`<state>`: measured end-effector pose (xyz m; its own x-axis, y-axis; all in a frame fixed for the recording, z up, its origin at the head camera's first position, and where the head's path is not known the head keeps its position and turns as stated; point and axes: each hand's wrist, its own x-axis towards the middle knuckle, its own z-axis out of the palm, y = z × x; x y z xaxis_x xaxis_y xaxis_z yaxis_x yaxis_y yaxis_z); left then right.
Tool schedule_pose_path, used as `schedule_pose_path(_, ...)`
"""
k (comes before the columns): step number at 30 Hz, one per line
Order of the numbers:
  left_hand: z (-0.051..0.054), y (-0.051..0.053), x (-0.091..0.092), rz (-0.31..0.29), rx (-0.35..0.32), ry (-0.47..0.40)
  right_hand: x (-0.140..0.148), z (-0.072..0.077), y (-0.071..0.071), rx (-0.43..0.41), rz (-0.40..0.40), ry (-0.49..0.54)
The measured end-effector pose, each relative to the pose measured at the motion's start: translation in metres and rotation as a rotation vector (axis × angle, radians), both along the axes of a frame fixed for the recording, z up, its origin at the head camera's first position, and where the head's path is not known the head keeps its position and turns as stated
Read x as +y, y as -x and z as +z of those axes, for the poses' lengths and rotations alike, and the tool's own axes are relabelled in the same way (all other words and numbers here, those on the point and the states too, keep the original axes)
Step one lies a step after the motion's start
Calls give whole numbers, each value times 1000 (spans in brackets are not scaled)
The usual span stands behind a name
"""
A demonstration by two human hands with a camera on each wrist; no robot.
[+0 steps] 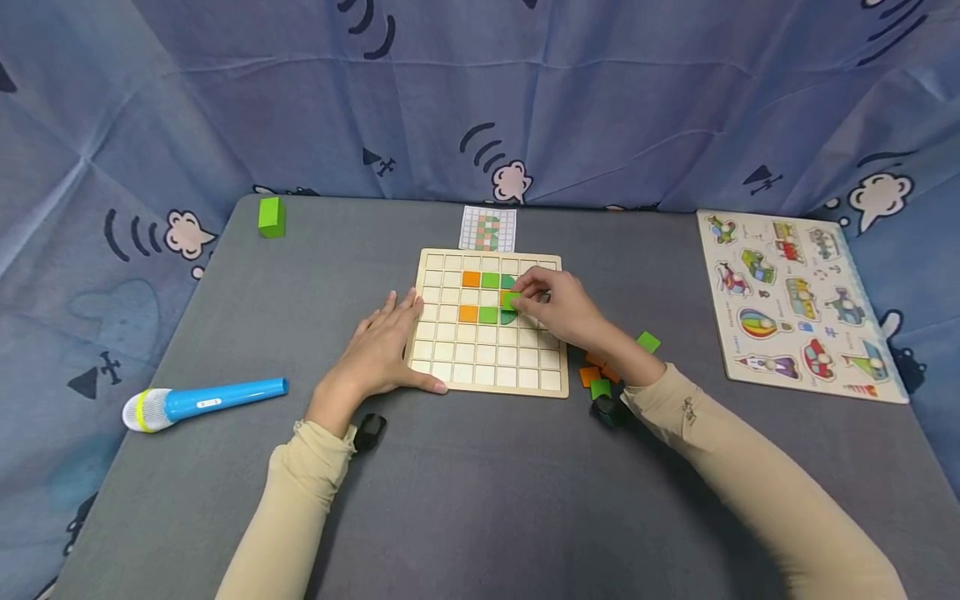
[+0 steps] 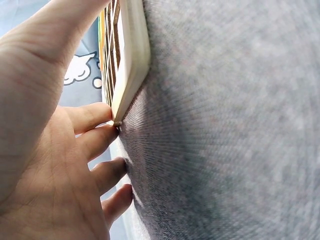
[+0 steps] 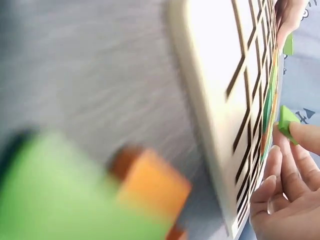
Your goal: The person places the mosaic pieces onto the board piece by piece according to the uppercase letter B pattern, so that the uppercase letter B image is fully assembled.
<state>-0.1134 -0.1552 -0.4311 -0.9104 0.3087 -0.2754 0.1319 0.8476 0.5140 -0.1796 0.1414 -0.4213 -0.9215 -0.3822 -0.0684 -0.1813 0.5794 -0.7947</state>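
Observation:
A wooden grid board [image 1: 485,354] lies flat on the grey table. My left hand [image 1: 377,350] rests along its left side, fingers spread and thumb at the near edge; in the left wrist view, fingertips [image 2: 102,111] touch the rim. Over the upper right part of the grid, my right hand [image 1: 562,310] pinches a green tile [image 3: 287,121] between thumb and finger, tilted just off the board. Orange tiles [image 1: 468,314], green tiles [image 1: 488,315] and dark green pieces [image 1: 507,317] sit in cells nearby. My right fingers partly cover that area.
A small pattern card [image 1: 487,229] lies behind the board. Several loose orange tiles [image 1: 589,377] and green tiles [image 1: 600,388] lie by my right wrist. Farther out are a picture puzzle board [image 1: 802,308], a blue toy microphone [image 1: 217,401] and a green block [image 1: 272,217].

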Motion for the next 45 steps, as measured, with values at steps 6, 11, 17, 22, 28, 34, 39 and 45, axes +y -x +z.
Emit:
schedule_pose_path(6, 1, 0, 0, -5, 6, 1, -25, -2, 10, -23, -26, 38)
schedule_pose_path(11, 2, 0, 0, -6, 6, 5, -44, -4, 13, -43, -44, 46)
schedule_pose_path(17, 0, 1, -1, -8, 7, 6, -57, -4, 15, -31, -58, 13)
schedule_pose_path(22, 0, 1, -1, -5, 3, 9, -63, -4, 16, -13, -77, -26)
schedule_pose_path(28, 0, 1, -1, -6, -5, 11, -66, -5, 16, -6, -95, -41)
schedule_pose_path(34, 1, 0, -1, -5, -2, 7, -61, 0, 16, -25, -94, -7)
schedule_pose_path(39, 2, -1, 0, -3, -2, 4, -39, 5, 17, -36, -77, 6)
schedule_pose_path(45, 2, 0, 0, -6, 5, 0, -3, 4, 17, -38, -72, -19)
